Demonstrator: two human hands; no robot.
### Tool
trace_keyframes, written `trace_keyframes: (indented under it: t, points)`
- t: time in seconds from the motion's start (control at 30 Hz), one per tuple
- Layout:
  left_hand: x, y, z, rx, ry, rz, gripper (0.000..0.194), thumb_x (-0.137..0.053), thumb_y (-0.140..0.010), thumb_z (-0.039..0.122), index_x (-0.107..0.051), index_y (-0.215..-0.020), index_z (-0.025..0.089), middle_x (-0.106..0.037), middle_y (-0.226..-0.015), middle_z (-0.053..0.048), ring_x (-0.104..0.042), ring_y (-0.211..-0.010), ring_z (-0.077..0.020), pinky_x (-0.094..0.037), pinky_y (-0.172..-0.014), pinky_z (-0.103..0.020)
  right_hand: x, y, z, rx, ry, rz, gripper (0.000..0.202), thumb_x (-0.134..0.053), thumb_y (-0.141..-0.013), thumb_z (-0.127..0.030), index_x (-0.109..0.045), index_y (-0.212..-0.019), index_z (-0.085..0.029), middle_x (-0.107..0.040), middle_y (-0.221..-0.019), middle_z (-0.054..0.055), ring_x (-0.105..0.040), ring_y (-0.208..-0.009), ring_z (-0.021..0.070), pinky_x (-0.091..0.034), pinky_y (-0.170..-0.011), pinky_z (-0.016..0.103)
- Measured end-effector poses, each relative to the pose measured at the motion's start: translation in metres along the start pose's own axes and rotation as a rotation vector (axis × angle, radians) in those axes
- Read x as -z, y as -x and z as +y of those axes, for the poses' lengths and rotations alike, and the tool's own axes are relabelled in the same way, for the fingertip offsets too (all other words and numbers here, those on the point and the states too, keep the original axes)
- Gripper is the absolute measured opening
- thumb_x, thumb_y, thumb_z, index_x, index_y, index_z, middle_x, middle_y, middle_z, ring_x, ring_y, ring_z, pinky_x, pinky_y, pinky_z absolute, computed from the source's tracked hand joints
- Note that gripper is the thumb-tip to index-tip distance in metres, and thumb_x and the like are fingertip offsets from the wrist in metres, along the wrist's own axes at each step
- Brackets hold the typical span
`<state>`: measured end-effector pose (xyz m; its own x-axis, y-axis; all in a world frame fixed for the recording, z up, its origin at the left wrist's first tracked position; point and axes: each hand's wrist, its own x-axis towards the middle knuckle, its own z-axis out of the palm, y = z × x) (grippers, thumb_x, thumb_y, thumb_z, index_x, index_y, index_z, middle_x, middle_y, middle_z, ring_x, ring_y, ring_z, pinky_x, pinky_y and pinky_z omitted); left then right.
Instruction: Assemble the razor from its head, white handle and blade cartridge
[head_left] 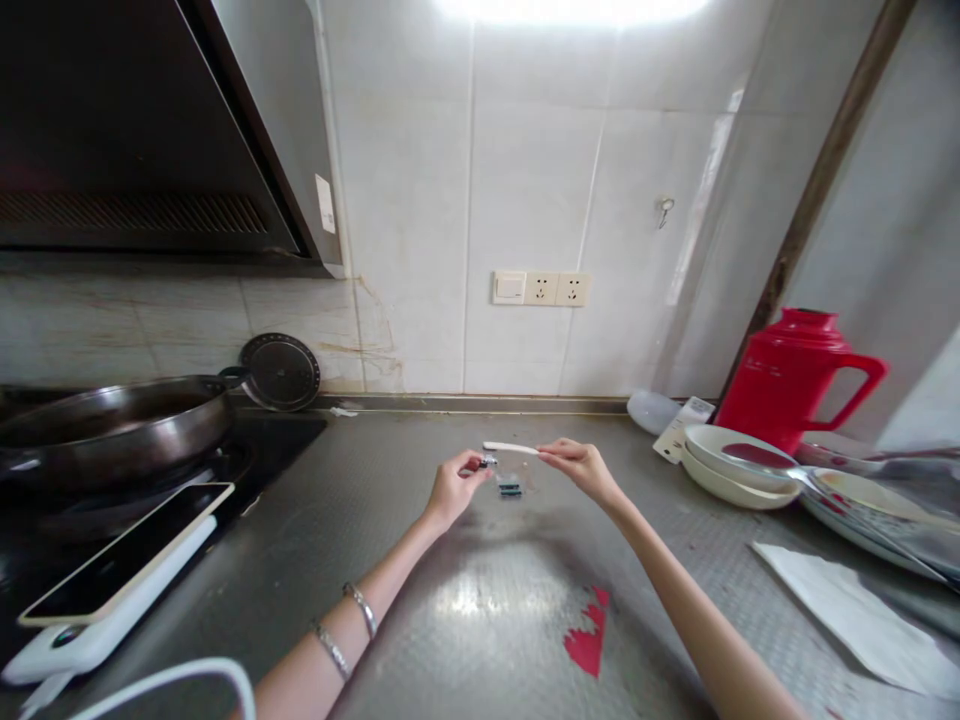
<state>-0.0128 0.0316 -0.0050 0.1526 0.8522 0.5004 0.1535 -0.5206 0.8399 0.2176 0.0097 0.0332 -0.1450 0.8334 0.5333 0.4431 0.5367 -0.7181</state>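
Observation:
My left hand pinches a small dark and silvery piece with a bit of red by the fingers; its exact kind is too small to make out. Between the fingertips of my right hand is one end of a slim white stick-like handle. The handle lies nearly level, its far end just above the small piece; I cannot tell whether they touch. Below them on the metal counter sits a small clear packet with dark teal strips.
A torn red scrap lies nearer me. On the left are a pan, a phone on a white device, and a white cable. On the right stand a red thermos jug, bowls, plates and a white napkin.

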Motion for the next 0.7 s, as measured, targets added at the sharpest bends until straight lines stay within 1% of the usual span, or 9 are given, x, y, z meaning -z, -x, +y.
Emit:
trace_keyframes:
  t: [0.13,0.3,0.37,0.5,0.63,0.7]
  points:
    - [0.0001,-0.0002,-0.0024,-0.002,-0.026,0.002,0.014,-0.065,-0.067,0.029,-0.062,-0.073,0.017,-0.063,-0.069,0.0,-0.057,-0.064,-0.012,-0.044,-0.06,-0.02,-0.0024,-0.0003,-0.0024,0.043,-0.031,-0.054,0.028,-0.06,-0.075,-0.041,-0.073,-0.088,-0.02,-0.067,-0.08,0.006,-0.059,-0.073,0.0172,-0.043,-0.063,0.026]
    - [0.0024,-0.0024,-0.0086,0.001,-0.024,0.015,0.015,-0.066,-0.066,0.028,-0.062,-0.075,0.017,-0.062,-0.068,0.0,-0.057,-0.064,-0.0118,-0.044,-0.06,-0.02,0.0036,-0.0004,0.0014,0.013,0.004,0.018,0.028,-0.061,-0.074,-0.042,-0.073,-0.087,-0.02,-0.066,-0.078,0.006,-0.058,-0.07,0.0172,-0.042,-0.061,0.026]
    - [0.0031,-0.003,-0.0082,0.007,-0.015,0.021,0.015,-0.066,-0.066,0.028,-0.062,-0.074,0.017,-0.062,-0.067,0.0,-0.056,-0.063,-0.0115,-0.044,-0.059,-0.02,0.005,-0.0003,-0.0005,0.027,-0.009,0.012,0.028,-0.061,-0.074,-0.042,-0.073,-0.086,-0.02,-0.066,-0.077,0.006,-0.058,-0.071,0.0171,-0.042,-0.061,0.026]
    - [0.0036,-0.0028,-0.0053,0.003,-0.002,0.021,0.014,-0.065,-0.067,0.029,-0.061,-0.072,0.017,-0.061,-0.065,0.001,-0.056,-0.062,-0.0109,-0.043,-0.059,-0.019,0.0027,0.0004,-0.0005,0.039,-0.026,-0.048,0.027,-0.061,-0.075,-0.041,-0.073,-0.087,-0.02,-0.065,-0.079,0.006,-0.057,-0.071,0.0165,-0.041,-0.061,0.025]
    - [0.0032,-0.0018,-0.0056,0.006,-0.008,0.015,0.015,-0.066,-0.066,0.03,-0.062,-0.073,0.017,-0.061,-0.067,0.001,-0.056,-0.064,-0.0115,-0.043,-0.06,-0.02,0.0025,0.0011,0.0066,0.009,-0.008,0.011,0.028,-0.061,-0.074,-0.042,-0.073,-0.088,-0.02,-0.066,-0.079,0.006,-0.057,-0.07,0.0165,-0.041,-0.059,0.025]
    - [0.0031,-0.0019,-0.006,0.003,-0.01,0.018,0.015,-0.066,-0.066,0.029,-0.061,-0.073,0.017,-0.061,-0.066,0.001,-0.056,-0.064,-0.0114,-0.043,-0.06,-0.02,0.0027,0.001,0.0063,0.016,-0.016,0.011,0.028,-0.061,-0.074,-0.042,-0.073,-0.088,-0.02,-0.065,-0.079,0.006,-0.057,-0.07,0.0166,-0.041,-0.059,0.025]
